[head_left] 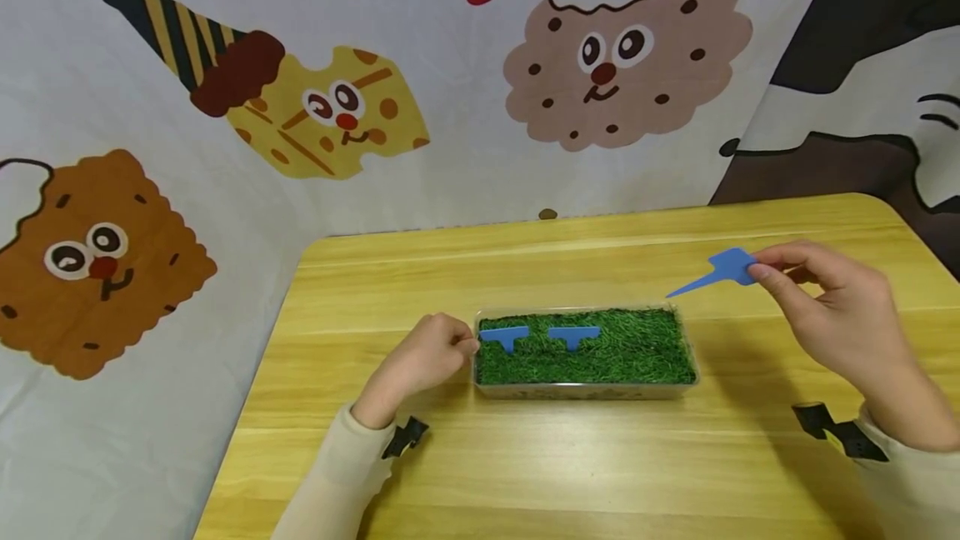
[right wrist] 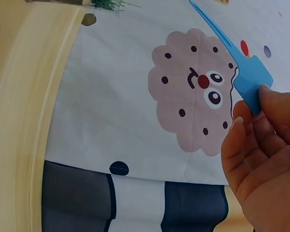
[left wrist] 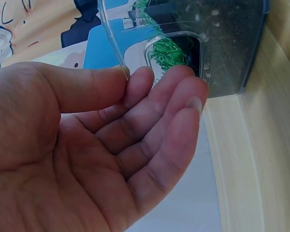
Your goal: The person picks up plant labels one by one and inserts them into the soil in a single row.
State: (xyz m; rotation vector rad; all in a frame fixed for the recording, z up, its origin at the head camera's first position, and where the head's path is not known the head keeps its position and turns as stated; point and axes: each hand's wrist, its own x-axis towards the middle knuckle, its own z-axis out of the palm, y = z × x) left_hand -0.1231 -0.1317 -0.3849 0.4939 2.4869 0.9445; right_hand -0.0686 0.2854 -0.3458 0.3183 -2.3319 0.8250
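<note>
My right hand (head_left: 847, 307) pinches a blue T-shaped plant label (head_left: 731, 266) between thumb and fingers, by its wide head. The label is held in the air above the table, its pointed stem aimed left and down. A clear plastic box (head_left: 585, 391) filled with green artificial grass (head_left: 637, 348) stands on the table. Two more blue labels stand upright in the grass, one at the left end (head_left: 504, 333) and another near the middle (head_left: 573, 334). At the box's left end, my left hand (head_left: 427, 357) pinches the rim (left wrist: 117, 48) between thumb and index finger.
The wooden table (head_left: 600, 465) carries the box near its middle. Behind it and on the left hangs a pale cloth (head_left: 450, 182) printed with cartoon biscuits and cheese. Black straps with small mounts (head_left: 405, 437) sit at both wrists.
</note>
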